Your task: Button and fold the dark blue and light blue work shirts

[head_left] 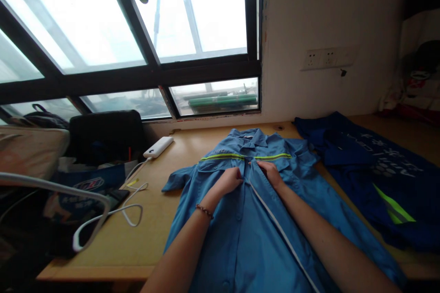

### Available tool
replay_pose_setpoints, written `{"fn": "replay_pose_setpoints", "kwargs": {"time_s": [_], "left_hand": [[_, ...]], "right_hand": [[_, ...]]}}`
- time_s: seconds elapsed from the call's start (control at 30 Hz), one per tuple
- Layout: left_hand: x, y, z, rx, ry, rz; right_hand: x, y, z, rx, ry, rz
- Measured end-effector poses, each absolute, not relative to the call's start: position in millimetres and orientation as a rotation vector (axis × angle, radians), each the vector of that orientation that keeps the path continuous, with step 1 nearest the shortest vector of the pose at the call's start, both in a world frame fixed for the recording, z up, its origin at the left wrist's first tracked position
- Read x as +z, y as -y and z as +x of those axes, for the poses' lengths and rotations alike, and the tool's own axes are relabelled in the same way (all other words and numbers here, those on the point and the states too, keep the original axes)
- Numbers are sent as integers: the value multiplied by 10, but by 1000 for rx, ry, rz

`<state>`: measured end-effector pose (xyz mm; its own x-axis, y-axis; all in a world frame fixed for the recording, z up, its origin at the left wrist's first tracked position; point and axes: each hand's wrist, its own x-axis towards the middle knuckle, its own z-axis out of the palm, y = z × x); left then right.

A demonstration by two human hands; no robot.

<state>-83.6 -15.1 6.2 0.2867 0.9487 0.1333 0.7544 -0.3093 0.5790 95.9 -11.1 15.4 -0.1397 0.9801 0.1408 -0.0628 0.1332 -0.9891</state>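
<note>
blue shirt: left hand, right hand fingers pinching front placket; white print on navy garment unreadable.

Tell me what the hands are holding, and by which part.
Left hand and right hand grip the light blue shirt by its front opening edges, just under the yellow stripe.

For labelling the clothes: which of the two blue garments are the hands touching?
The lighter blue shirt in the middle: the left hand and right hand hold its front. The darker blue garment lies to the right, untouched.
</note>
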Motion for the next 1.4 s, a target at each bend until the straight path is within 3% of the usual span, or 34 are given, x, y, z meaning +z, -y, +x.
{"fn": "replay_pose_setpoints", "kwargs": {"time_s": [0.17,0.5,0.8,0.9,1.13,1.4], "left_hand": [[101,165,-856,666,-1425,1800],[251,228,-725,791,-1119,1036],[217,236,-655,1017,-1064,1075],[188,237,-587,1050,-1052,1045],[86,247,-471,1057,-1217,1119],[10,254,-474,1121,-1161,1035]], "right_hand": [[155,218,844,1550,1335,-959],[54,138,854,1242,1523,-1084],[97,231,854,1561,1303,-948],[71,202,859,1417,1397,-1008],[0,215,835,566,1803,-1310],[41,293,800,567,1863,-1337]]}}
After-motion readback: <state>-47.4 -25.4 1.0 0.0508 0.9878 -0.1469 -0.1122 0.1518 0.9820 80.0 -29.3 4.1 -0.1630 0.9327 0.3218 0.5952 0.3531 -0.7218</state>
